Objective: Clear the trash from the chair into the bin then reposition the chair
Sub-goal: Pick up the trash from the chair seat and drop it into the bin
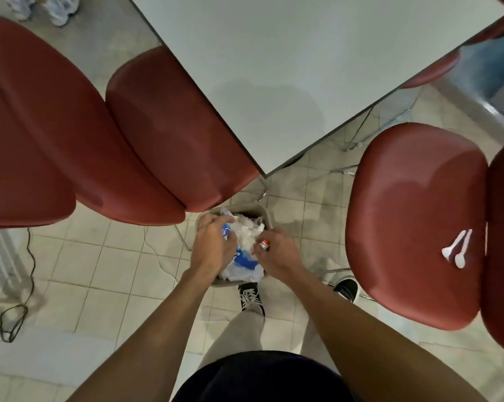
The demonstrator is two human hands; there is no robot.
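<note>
A small grey plastic bin (246, 209) is seen on the tiled floor, between two red padded chairs. Crumpled white and blue plastic trash (246, 250) is pressed into it by both hands. The left hand (214, 245) is curled in a closed grip on the plastic. A small orange-and-white wrapper (264, 244) is pinched by the right hand (278, 255). Two white plastic spoons (457, 251) are left on the right-hand red chair seat (413, 216), near its back.

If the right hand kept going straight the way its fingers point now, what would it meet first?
The right hand points down and left into the bin, so it would probably meet the crumpled white and blue plastic wrappers first. The left hand lies just beyond; depth is unclear.
</note>
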